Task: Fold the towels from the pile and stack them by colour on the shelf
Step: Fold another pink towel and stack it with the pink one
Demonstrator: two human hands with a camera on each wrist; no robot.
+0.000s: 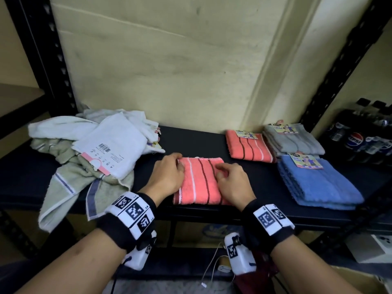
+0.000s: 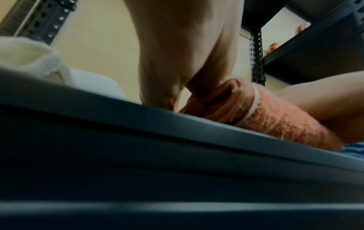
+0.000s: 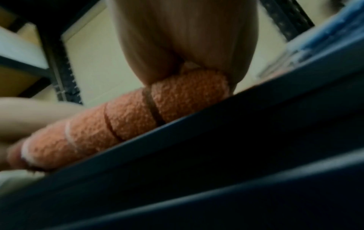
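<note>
at centre frame both hands, left hand (image 1: 168, 174) and right hand (image 1: 232, 183), pinch the folded coral towel (image 1: 199, 181); lifting unevenly could let its layers spill open.

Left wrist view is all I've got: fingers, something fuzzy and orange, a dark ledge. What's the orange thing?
Observer: A folded coral towel with white and dark red stripes, lying on a black shelf.
Operator: Is only one hand on it?
Observer: No. The left hand pinches its far left corner, and the right hand grips it nearer the middle.
Operator: Where would it go?
Observer: Probably onto the matching towel at the back, which lies beside a grey stack and a blue stack.
</note>
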